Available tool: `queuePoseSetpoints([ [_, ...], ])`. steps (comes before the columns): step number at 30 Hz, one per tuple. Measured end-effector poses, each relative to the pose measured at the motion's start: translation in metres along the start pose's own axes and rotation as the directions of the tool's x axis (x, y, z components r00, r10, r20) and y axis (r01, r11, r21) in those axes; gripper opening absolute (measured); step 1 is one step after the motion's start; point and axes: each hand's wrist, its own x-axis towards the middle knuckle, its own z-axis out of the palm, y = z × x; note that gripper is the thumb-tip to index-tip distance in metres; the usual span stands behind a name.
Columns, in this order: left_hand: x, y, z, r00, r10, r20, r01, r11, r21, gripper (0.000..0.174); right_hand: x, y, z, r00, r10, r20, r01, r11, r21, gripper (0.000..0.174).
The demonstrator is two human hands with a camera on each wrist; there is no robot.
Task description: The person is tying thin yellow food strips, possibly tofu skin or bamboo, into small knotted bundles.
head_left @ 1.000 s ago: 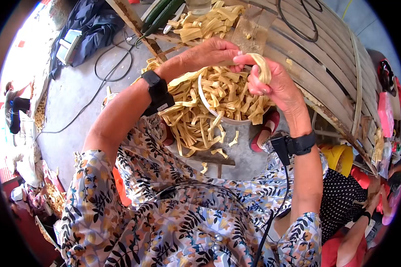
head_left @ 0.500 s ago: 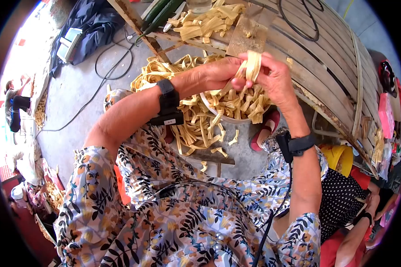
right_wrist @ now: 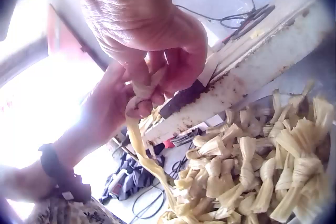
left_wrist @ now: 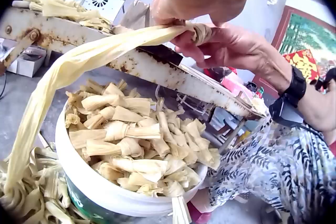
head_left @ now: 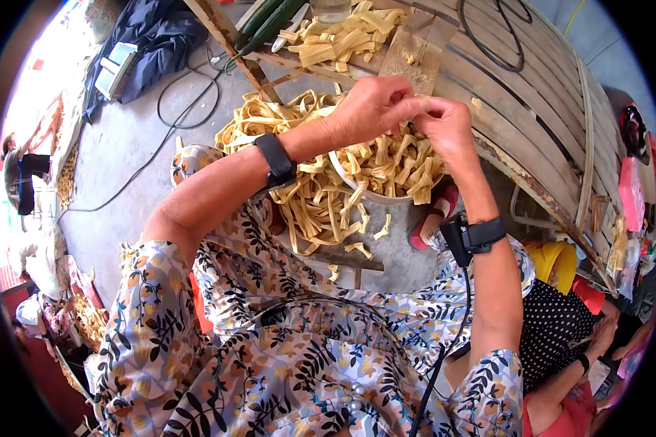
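My left hand (head_left: 372, 109) and right hand (head_left: 448, 135) meet above a white bucket (left_wrist: 65, 145), fingertips close together. Between them is a long pale-yellow tofu-skin strip (left_wrist: 79, 64), wound into a loop at the right fingers (left_wrist: 197, 53). Its tail hangs down to the left, past the bucket. Fingers and thumb of each hand pinch the strip, as the right wrist view shows; the palms hide part of the loop. Tied tofu-skin knots (left_wrist: 121, 134) heap the bucket to its rim.
Loose tofu-skin strips (head_left: 317, 218) lie piled left of the bucket. Behind it stands a slatted wooden bench (head_left: 517, 124) with a rusty metal edge, bearing a small board (head_left: 408, 62), more cut strips (head_left: 342, 36) and a black cable (head_left: 514, 54). Another person's arm (head_left: 568, 371) shows at right.
The loop, earlier showing over the right fingers, is now hidden between the hands in the head view. The left hand first shifted right and lower, then rose with its knuckles turned up.
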Motion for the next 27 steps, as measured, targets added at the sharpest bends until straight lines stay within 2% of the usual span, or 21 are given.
queuePoseSetpoints([
  [1,0.000,0.002,0.002,1.000,-0.002,0.005,0.001,0.996,0.093,0.024,-0.001,0.001,0.002,0.997,-0.062,-0.038,0.059,0.995,-0.085,0.009],
  [2,0.001,-0.003,0.005,1.000,0.023,-0.017,-0.020,0.991,0.132,0.026,-0.003,0.001,0.005,0.998,-0.007,-0.055,0.000,0.992,-0.124,0.008],
  [3,0.002,-0.006,0.005,1.000,0.015,-0.025,-0.012,0.993,0.114,0.024,-0.005,-0.001,0.006,0.984,-0.151,-0.098,0.129,0.971,-0.201,0.009],
  [5,0.002,-0.010,0.005,0.999,-0.005,-0.041,0.008,0.997,0.077,0.021,-0.009,-0.004,0.007,0.892,-0.429,-0.143,0.356,0.862,-0.362,0.012],
  [6,0.003,-0.012,0.005,0.997,-0.066,-0.033,0.065,0.998,-0.020,0.019,-0.011,-0.008,0.006,0.897,-0.419,-0.143,0.339,0.857,-0.389,0.012],
  [9,0.005,-0.015,0.002,0.970,-0.245,0.003,0.232,0.914,-0.333,0.016,-0.012,-0.018,0.003,0.821,-0.563,-0.097,0.459,0.750,-0.476,0.010],
  [11,0.004,-0.017,-0.002,0.933,-0.358,0.034,0.315,0.768,-0.558,0.015,-0.014,-0.026,0.000,0.805,-0.587,-0.088,0.480,0.732,-0.484,0.010],
  [12,0.005,-0.020,-0.004,0.927,-0.368,0.077,0.335,0.716,-0.612,0.015,-0.014,-0.029,-0.001,0.796,-0.600,-0.082,0.493,0.720,-0.488,0.010],
  [15,0.006,-0.020,-0.007,0.908,-0.401,0.124,0.396,0.722,-0.566,0.015,-0.012,-0.024,-0.003,0.802,-0.594,-0.066,0.515,0.743,-0.428,0.012],
  [18,0.005,-0.013,-0.003,0.956,-0.293,-0.021,0.248,0.843,-0.477,0.013,-0.014,-0.030,-0.005,0.795,-0.607,-0.005,0.493,0.651,-0.578,0.013],
  [21,0.007,-0.015,-0.002,0.976,-0.219,-0.014,0.191,0.880,-0.436,0.012,-0.016,-0.039,-0.003,0.774,-0.632,0.034,0.479,0.550,-0.684,0.016],
  [24,0.007,-0.011,-0.001,0.976,-0.215,-0.043,0.189,0.922,-0.337,0.012,-0.012,-0.034,-0.001,0.775,-0.624,0.102,0.516,0.531,-0.672,0.016],
  [27,0.010,-0.028,0.005,0.987,-0.122,-0.107,0.090,0.961,-0.263,0.011,-0.013,-0.026,0.002,0.933,-0.360,0.025,0.320,0.792,-0.520,0.015],
])
